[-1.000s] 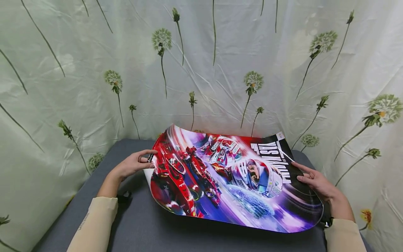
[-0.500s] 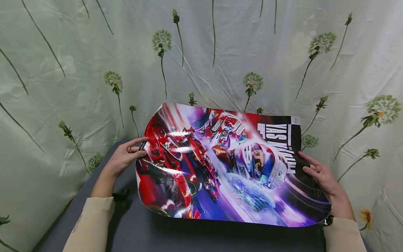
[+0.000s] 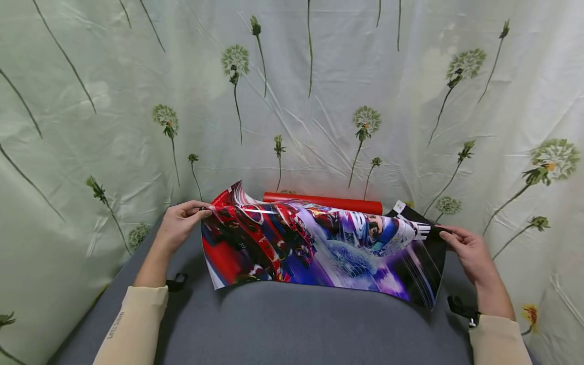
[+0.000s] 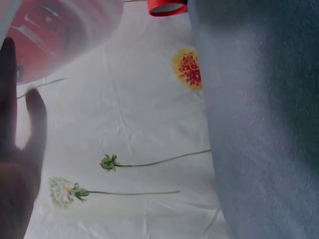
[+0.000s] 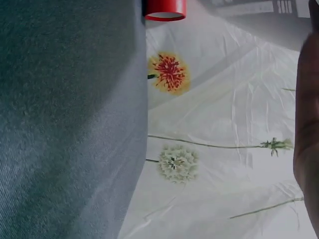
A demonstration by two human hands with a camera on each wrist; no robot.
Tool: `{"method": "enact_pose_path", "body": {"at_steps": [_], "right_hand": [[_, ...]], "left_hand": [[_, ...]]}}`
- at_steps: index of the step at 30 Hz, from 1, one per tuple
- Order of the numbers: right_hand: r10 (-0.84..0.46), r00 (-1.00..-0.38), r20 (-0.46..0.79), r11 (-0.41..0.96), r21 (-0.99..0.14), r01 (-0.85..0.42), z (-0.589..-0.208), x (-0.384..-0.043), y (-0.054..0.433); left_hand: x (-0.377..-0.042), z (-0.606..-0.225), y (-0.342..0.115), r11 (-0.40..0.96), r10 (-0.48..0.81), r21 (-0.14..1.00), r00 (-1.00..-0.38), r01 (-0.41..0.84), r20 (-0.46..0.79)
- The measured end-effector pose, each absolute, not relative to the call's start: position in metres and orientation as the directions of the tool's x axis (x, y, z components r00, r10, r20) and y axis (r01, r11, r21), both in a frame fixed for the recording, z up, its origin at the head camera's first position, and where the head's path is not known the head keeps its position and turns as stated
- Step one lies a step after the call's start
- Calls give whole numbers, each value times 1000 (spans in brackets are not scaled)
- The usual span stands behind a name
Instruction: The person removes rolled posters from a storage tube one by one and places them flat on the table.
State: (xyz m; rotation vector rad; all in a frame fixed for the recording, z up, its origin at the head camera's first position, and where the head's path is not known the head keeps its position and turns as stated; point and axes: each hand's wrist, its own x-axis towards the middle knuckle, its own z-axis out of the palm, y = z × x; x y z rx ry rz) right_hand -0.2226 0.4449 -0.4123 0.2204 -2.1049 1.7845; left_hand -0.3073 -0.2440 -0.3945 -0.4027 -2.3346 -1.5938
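A glossy poster [image 3: 274, 243] with red race cars and helmeted drivers is held up between both hands in the head view. It bends along a crease-like ridge, its near half hanging down toward me and its far corners curling up. My left hand [image 3: 179, 223] pinches the left edge between thumb and fingers. On the opposite side, my right hand [image 3: 470, 253] pinches the black right edge. The pale back of the poster [image 4: 60, 40] shows in the left wrist view beside the fingers. Behind the poster lies a red tube [image 3: 365, 205], partly hidden by it.
A grey cloth-covered table [image 3: 292, 329] spreads beneath the hands. A pale curtain [image 3: 292, 76] printed with dandelions hangs right behind its far edge. Black straps [image 3: 461, 306] hang at the wrists.
First the poster rose and tilted up toward me, hiding the tube; then it dropped and folded over, uncovering the red tube. The right hand's grip turned slightly.
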Motion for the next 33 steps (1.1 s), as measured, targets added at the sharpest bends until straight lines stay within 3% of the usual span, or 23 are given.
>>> {"method": "enact_pose_path", "body": {"at_steps": [5, 11, 17, 23, 28, 33], "right_hand": [[276, -881, 385, 278, -909, -310, -411, -224, 439], [291, -889, 352, 219, -930, -296, -416, -223, 442], [140, -965, 221, 394, -907, -150, -427, -212, 456], [3, -995, 98, 628, -775, -74, -450, -206, 460], [-84, -996, -21, 666, -745, -40, -462, -209, 459], [-210, -976, -59, 713, -693, -112, -457, -217, 461]], "left_hand": [[-310, -395, -238, 325, 32, 847, -900, 420, 434], [-309, -396, -237, 341, 32, 865, -924, 369, 382], [-312, -404, -247, 441, 139, 862, -968, 248, 207], [-315, -431, -258, 546, 318, 806, -947, 231, 56], [-315, -447, -261, 567, 382, 794, -924, 217, -20], [-317, -454, -255, 672, 383, 700, -922, 241, -51]]}}
